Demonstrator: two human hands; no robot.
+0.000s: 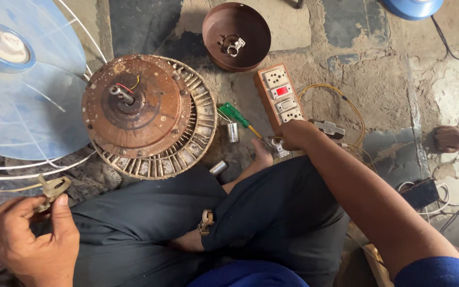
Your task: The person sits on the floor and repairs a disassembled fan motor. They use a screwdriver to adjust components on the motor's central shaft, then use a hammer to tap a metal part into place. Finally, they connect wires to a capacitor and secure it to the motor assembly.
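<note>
The floor [378,79] is rough, patchy stone and worn cement, dusty and cluttered. A rusty ceiling-fan motor [144,114] lies on it in front of the crossed legs, with a pale blue table-fan blade [27,101] and its wire guard to the left, and a brown metal cup [236,36] holding a small bracket further back.

The left hand [30,242] is low at the left, thumb and fingers pinched on a small beige plug [53,187] with a thin wire trailing off left. The right hand [296,134] reaches forward — well apart from the left — and rests at the near end of an orange extension board [280,95], closed around something at its edge; what exactly it grips is hidden under the knuckles. A green-handled screwdriver [237,116] and a small silver capacitor [232,132] lie just left of that hand.

Another person's hand [450,138] shows at the right edge among loose wires. A blue object at the top right is cut off by the frame.
</note>
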